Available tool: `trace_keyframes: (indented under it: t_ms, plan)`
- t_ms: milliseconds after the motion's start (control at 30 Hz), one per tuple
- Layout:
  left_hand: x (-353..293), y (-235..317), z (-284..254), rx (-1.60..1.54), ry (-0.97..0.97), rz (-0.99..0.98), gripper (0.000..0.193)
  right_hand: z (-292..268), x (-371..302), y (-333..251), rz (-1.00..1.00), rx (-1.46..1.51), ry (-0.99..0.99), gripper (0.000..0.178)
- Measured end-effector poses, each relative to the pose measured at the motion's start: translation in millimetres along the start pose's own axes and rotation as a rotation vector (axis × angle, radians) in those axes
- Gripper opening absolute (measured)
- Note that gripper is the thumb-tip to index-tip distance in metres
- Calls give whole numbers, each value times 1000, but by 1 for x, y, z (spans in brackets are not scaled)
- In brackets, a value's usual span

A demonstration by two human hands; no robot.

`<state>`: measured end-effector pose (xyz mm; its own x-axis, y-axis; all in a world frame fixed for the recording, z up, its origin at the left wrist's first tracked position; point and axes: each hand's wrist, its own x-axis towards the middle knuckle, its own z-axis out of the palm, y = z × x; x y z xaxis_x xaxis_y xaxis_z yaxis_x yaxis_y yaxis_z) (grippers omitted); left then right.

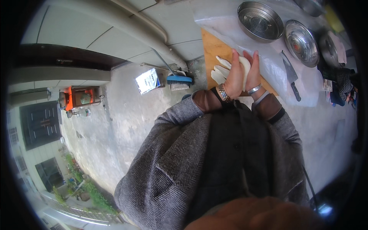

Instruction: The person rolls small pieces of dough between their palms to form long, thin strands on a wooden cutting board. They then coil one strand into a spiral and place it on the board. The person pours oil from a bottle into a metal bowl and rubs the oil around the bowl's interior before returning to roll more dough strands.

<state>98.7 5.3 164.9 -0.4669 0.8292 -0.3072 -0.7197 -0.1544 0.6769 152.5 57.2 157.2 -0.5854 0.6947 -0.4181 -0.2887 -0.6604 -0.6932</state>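
Observation:
Between my palms stands a long white piece of dough (244,66), its upper end curling out past the fingers. My left hand (234,78) presses it from the left, fingers straight and pointing away from me. From the other side my right hand (253,72) closes against the same piece, its fingers partly hidden. Several more white dough strips (220,73) lie on the wooden board (211,45), just left of my left hand. Clear plastic sheeting (264,57) covers the board's right side and the table under my hands.
A cleaver (290,74) with a black handle lies on the plastic to the right. Beyond it are a round metal pan (260,22) and a shiny metal basin (301,43). On the floor at left stand a blue broom (179,79) and a white-and-blue package (147,81).

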Motion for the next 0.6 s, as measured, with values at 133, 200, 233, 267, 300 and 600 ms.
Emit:
trace_keyframes:
  t_ms: [133, 200, 233, 267, 300, 600]
  plan:
    - [15, 5, -18, -205, 1, -162, 86, -18, 9, 9, 189, 198, -103, 85]
    - [23, 5, -31, -226, 81, -29, 85, -25, 10, 15, 171, 196, -151, 68]
    - [26, 5, -38, -83, 134, -72, 83, -27, 10, 16, 169, 185, -143, 61]
    - [27, 4, -42, 43, 105, -83, 81, -30, 11, 16, 166, 173, -134, 54]
    - [26, 1, -44, 205, 15, -106, 82, -32, 13, 15, 142, 188, -126, 47]
    - [-23, -33, -22, 763, -283, -228, 100, -42, 14, -6, 32, 105, 105, 39]
